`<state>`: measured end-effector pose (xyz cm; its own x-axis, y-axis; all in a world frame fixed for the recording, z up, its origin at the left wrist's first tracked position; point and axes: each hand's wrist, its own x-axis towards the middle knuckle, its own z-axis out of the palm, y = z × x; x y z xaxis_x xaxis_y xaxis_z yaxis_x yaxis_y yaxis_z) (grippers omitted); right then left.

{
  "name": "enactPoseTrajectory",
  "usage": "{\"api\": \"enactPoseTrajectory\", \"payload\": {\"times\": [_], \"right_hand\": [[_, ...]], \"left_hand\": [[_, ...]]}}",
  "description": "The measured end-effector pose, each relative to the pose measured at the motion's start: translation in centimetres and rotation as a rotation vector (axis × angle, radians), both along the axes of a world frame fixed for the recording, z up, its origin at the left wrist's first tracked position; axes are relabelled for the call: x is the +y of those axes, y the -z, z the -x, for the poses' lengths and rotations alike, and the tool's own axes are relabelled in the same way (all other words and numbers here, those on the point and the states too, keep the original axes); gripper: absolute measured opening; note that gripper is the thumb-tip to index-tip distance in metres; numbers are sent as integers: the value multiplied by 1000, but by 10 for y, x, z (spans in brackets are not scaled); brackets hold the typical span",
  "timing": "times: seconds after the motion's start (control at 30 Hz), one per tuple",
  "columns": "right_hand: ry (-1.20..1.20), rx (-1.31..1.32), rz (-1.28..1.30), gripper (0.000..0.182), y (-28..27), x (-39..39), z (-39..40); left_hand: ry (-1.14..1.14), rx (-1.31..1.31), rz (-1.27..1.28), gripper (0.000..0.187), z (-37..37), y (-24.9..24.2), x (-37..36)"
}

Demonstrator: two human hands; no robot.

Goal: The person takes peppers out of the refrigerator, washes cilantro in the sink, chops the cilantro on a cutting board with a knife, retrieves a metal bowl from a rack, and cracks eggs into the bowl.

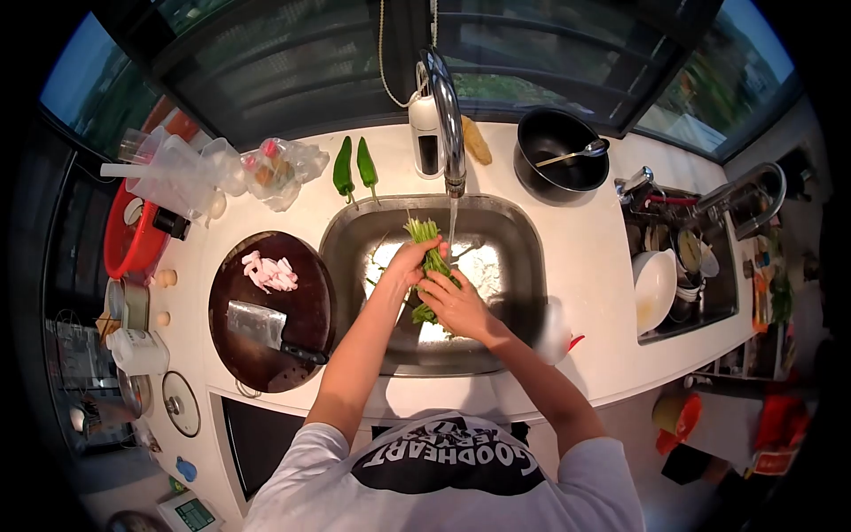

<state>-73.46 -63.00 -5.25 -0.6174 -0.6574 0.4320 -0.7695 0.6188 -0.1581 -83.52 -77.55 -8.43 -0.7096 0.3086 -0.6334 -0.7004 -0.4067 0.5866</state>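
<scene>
Over the steel sink [341, 257], my left hand [413, 264] is closed around a bunch of leafy greens [422, 230] just below its stalk ends. My right hand [457, 303] grips the same bunch lower down, its fingers bent over the leaves. Water runs from the tall faucet [455, 168] in a thin stream beside the stalks, close to the fingertips. Some loose green bits lie in the sink to the left of the bunch. My hands partly cover the middle of the greens.
Left of the sink, a round cutting board [239, 363] bears a cleaver [257, 324] and pale meat pieces [270, 272]. Two green peppers [344, 168] lie behind the sink. A black pot [554, 182] with a spoon stands back right. A second sink [687, 324] holds dishes.
</scene>
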Motion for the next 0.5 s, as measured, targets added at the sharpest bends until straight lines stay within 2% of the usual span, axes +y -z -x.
{"api": "enactPoseTrajectory", "payload": {"times": [0.07, 0.1, 0.2, 0.33, 0.37, 0.47, 0.5], "right_hand": [[61, 88, -46, 18, 16, -3, 2], [35, -27, -92, 15, 14, -3, 2], [-105, -91, 21, 14, 13, 6, 7], [-44, -249, 194, 27, 6, 29, -3], [39, -263, 342, 25, 9, 30, -3], [390, -741, 798, 13, 28, 23, 0], [449, -778, 868, 18, 28, 19, 4]], "left_hand": [[-22, 16, -16, 17, 5, 8, 2], [-40, 16, -27, 17, 6, 10, 4], [-91, 60, -4, 18, 10, 13, -4], [-182, 113, 63, 19, 13, 15, -18], [-178, 137, 40, 19, 10, 17, -21], [-53, 245, 53, 19, -1, 13, -17], [-15, 276, 85, 18, -8, 8, -10]]}}
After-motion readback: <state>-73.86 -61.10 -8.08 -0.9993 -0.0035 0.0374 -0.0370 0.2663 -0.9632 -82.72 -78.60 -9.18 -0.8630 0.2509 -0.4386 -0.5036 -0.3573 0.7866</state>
